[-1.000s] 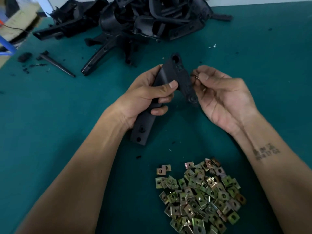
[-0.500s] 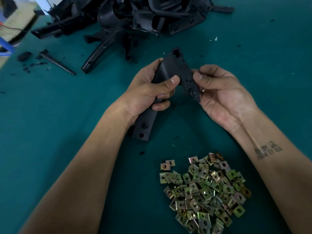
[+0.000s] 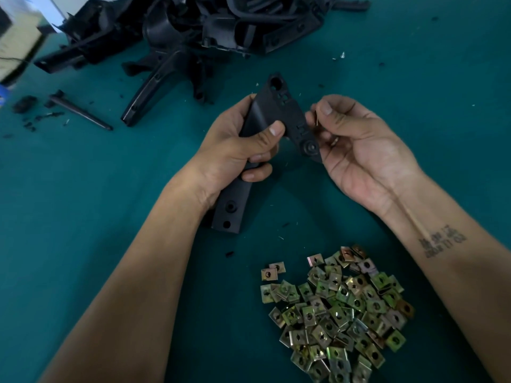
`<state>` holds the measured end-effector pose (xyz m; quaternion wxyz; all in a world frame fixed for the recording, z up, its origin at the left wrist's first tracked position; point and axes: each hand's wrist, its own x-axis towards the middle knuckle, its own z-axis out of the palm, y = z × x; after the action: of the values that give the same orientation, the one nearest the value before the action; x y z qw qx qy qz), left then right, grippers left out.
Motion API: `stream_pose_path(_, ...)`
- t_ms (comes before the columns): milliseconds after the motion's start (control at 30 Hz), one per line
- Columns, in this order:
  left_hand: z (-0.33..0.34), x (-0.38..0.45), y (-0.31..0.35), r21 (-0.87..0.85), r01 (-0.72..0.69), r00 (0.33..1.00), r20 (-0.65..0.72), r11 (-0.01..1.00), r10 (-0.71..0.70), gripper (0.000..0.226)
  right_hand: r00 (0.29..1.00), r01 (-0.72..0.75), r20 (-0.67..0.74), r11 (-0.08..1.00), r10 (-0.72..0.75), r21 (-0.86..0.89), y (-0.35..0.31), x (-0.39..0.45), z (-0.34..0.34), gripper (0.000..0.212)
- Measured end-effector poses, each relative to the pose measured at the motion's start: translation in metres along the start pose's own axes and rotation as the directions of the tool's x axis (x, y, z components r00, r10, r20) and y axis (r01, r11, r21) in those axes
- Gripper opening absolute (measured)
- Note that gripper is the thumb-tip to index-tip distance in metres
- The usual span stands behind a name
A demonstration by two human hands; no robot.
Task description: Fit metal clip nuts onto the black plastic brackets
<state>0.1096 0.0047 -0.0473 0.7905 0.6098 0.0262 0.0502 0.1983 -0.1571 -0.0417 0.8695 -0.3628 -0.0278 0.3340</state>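
Note:
My left hand grips a black plastic bracket by its middle, thumb across the front; the bracket's lower arm points down to the table. My right hand pinches a metal clip nut edge-on between thumb and forefinger, right beside the bracket's right arm near its slots. A second clip nut shows in the curl of that hand's fingers. A heap of several yellowish clip nuts lies on the green table near me, between my forearms.
A pile of black plastic brackets fills the far side of the green table. A thin black rod and black scraps lie at the far left. A cardboard box stands beyond the left edge.
My right thumb has come off the bracket's arm and the hand has drawn slightly right, showing a clip nut pinched at its fingertips. The left hand keeps its grip on the bracket.

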Motion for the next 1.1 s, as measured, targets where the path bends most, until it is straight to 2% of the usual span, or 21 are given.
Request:
stream_pose_path(133, 0.0012, -0.0001, 0.0004, -0.003, 0.005, 1.000, -0.001, 1.000, -0.005, 0.013, 1.000, -0.002, 0.010, 1.000, 0.002, 0.010, 0.0015, 0.0018, -0.0007, 0.012)
stream_pose_path(400, 0.0010, -0.0013, 0.0000, -0.010, 0.011, 1.000, 0.009, 1.000, -0.011, 0.013, 0.995, -0.023, 0.095, 1.000, 0.024, -0.011, 0.0008, 0.0026, -0.0012, 0.030)
stream_pose_path(533, 0.0008, -0.0008, -0.0003, -0.009, 0.016, 1.000, 0.008, 1.000, -0.016, 0.013, 0.996, -0.024, 0.081, 0.998, 0.029, -0.058, 0.0007, 0.0012, -0.0017, 0.032)
stream_pose_path(900, 0.0021, -0.0005, 0.0013, -0.026, 0.012, 1.000, -0.003, 1.000, -0.012, 0.017, 0.997, 0.025, 0.074, 0.988, -0.014, -0.154, 0.0011, 0.0010, -0.0034, 0.021)
stream_pose_path(1100, 0.0019, -0.0013, 0.0012, -0.027, 0.009, 1.000, -0.018, 1.000, -0.010, 0.017, 0.999, 0.039, 0.040, 0.961, -0.029, -0.273, -0.0048, -0.0006, -0.0047, 0.016)
